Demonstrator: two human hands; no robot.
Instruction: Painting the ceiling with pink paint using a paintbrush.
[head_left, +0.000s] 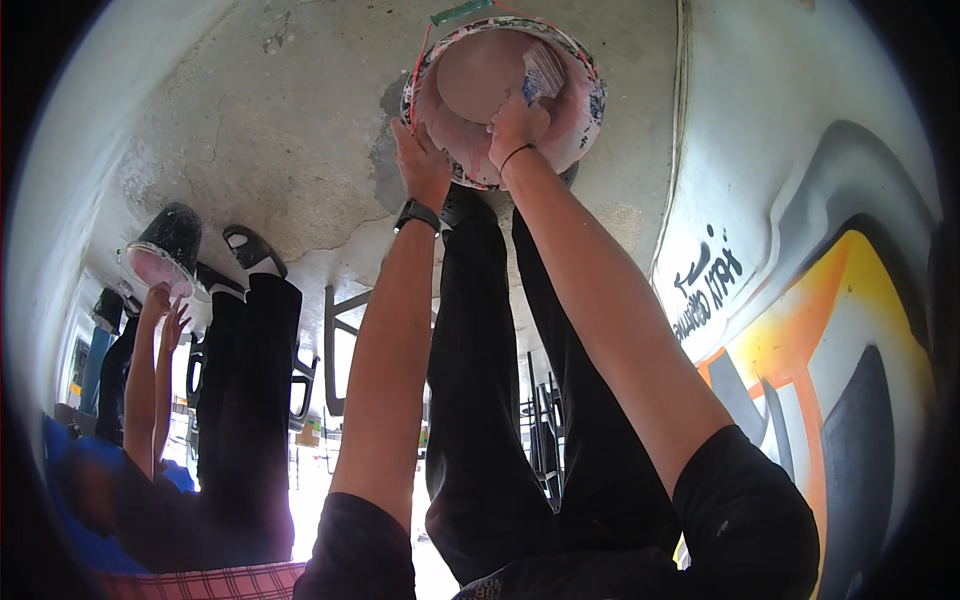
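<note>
A bucket [581, 135] with a paint-spattered rim and pinkish inner wall stands before me. It has a pale pinkish round surface inside. My left hand [423, 163], with a dark watch at the wrist, grips the near left side of the bucket at its rim. Reaching into the bucket, my right hand [518, 130] is closed around a whitish, translucent piece with blue marks [543, 73], held against the inner wall. Its kind is unclear. A thin dark band circles my right wrist. A red handle wire with a green grip [462, 11] rests at the far rim.
At left, another person's hands [168, 310] are at a dark bucket [170, 237] with a pinkish inside. The concrete floor [300, 130] has stains and cracks. A painted wall [800, 290] rises close on the right. Dark metal frames [335, 350] stand behind my legs.
</note>
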